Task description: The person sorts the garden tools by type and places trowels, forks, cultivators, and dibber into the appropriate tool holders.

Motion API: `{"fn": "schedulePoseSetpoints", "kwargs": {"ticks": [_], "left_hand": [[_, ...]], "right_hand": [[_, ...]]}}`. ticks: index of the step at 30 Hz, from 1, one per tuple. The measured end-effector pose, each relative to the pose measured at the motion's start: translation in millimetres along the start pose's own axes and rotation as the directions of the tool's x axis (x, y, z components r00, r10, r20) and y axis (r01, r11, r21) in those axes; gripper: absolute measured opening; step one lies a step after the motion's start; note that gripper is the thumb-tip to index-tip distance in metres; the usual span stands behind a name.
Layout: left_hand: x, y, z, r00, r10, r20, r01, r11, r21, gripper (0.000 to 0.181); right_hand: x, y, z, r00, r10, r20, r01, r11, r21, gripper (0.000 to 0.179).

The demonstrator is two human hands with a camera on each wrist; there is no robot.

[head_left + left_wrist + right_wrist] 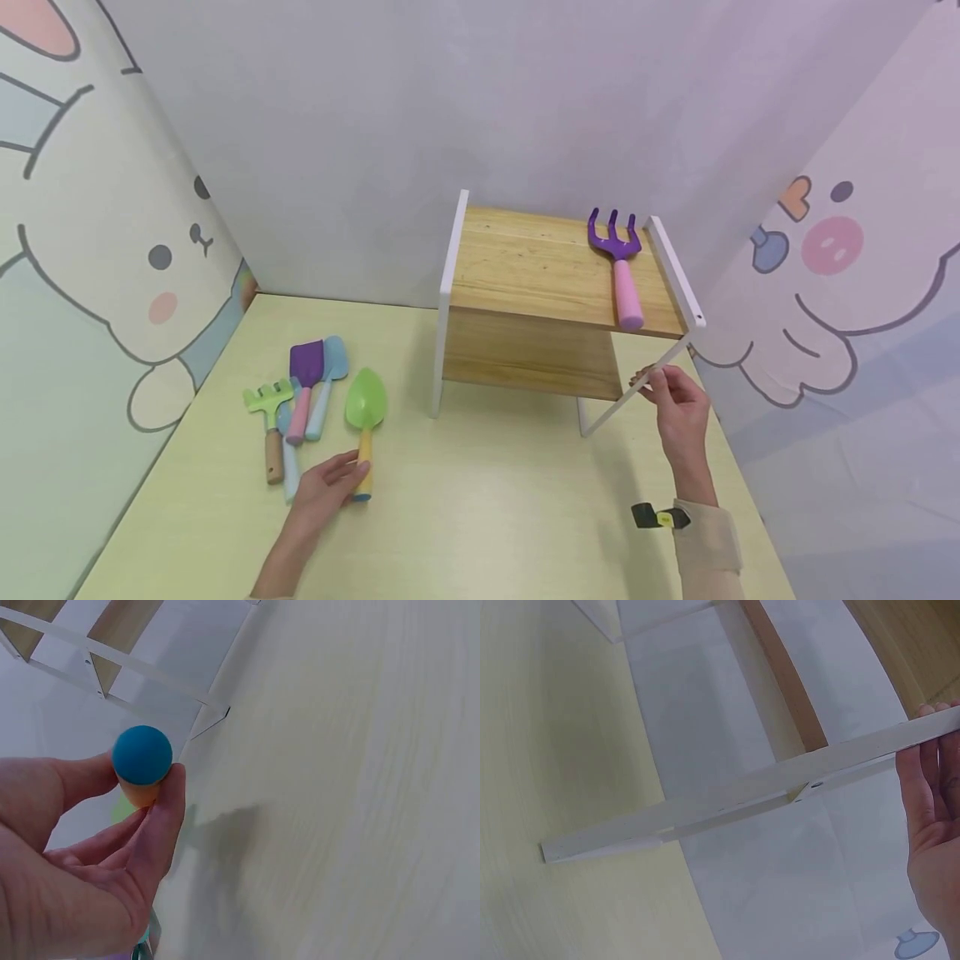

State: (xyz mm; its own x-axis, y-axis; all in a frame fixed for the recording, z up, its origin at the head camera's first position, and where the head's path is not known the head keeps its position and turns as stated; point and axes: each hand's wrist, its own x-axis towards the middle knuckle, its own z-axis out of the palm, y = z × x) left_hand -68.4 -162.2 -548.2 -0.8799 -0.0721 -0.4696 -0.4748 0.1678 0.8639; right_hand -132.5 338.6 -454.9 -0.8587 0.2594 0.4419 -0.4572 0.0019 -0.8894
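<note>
My left hand pinches the yellow handle of a green toy trowel between thumb and fingers, blade pointing away. In the left wrist view the handle's blue end cap faces the camera; the blade is mostly hidden. My right hand holds the white front right leg of a small two-tier wooden shelf. In the right wrist view its fingers lie against the white leg. On the top board, near the right rail, lies a purple hand fork with a pink handle.
Left of the trowel lie several garden tools: a green rake with a brown handle, a purple shovel with a pink handle, and a blue shovel. Another light blue handle is partly covered. Cartoon-printed walls enclose the table.
</note>
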Motion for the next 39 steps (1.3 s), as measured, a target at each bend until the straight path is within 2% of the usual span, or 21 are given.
{"fn": "schedulePoseSetpoints", "kwargs": {"ticks": [13, 17, 22, 29, 35, 39], "left_hand": [[-18.4, 6.8, 11.9, 0.997, 0.075, -0.028, -0.077, 0.994, -0.083, 0.063], [-24.0, 9.8, 16.6, 0.991, 0.125, -0.037, -0.129, 0.983, -0.127, 0.057], [-29.8, 11.9, 22.0, 0.975, 0.217, -0.04, -0.221, 0.964, -0.145, 0.052], [-36.1, 14.3, 28.4, 0.943, 0.331, -0.044, -0.334, 0.935, -0.119, 0.048], [-40.4, 17.7, 32.1, 0.924, 0.381, -0.042, -0.383, 0.916, -0.119, 0.044], [-42.2, 20.3, 35.0, 0.907, 0.42, -0.017, -0.419, 0.898, -0.132, 0.042]], "right_hand": [[0.4, 2, -1, 1.0, -0.01, 0.004, 0.01, 1.0, 0.016, 0.013], [0.5, 2, -1, 1.0, -0.002, 0.004, 0.002, 1.0, 0.009, 0.013], [0.6, 1, -1, 1.0, 0.006, 0.001, -0.006, 1.0, 0.003, 0.014], [0.9, 1, 0, 1.0, -0.002, 0.004, 0.002, 1.0, 0.012, 0.014], [1.5, 1, 2, 1.0, -0.004, -0.002, 0.004, 0.999, 0.038, 0.014], [1.0, 0, 1, 1.0, 0.002, -0.01, -0.001, 1.0, 0.025, 0.014]]}}
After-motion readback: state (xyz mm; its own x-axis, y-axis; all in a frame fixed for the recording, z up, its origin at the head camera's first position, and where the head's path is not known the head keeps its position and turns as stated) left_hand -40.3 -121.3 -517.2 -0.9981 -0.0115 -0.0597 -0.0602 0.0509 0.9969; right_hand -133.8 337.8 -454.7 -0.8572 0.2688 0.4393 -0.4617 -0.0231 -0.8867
